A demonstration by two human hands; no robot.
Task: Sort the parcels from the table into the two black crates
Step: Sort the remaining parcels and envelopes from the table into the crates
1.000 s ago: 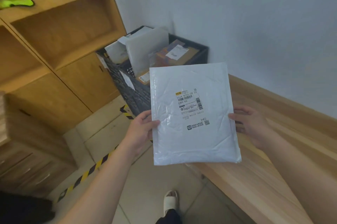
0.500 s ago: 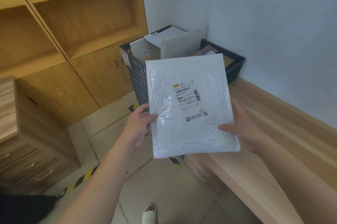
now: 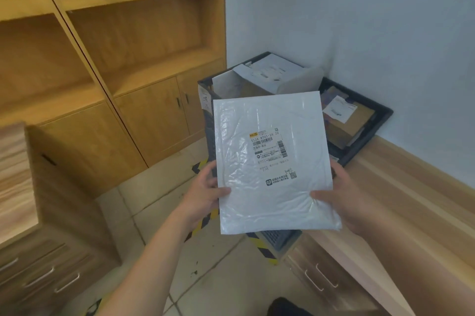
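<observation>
Several parcels point(image 3: 267, 74) already lie in the black mesh-sided plastic crate point(image 3: 374, 134), so sorting looks partly done. Just in front of that crate, left hand point(image 3: 205, 195) and right hand point(image 3: 341, 202) pinch the flat white plastic mailer bag point(image 3: 272, 161) by its side edges, thumbs on its face; it has not yet gone in.

Left hand point(image 3: 205, 193): bare forearm extended forward, thumb on the left edge of the parcel point(image 3: 272, 161), fingers behind it. Right hand point(image 3: 341, 200): bare forearm, thumb on lower right face, fingers behind.
</observation>
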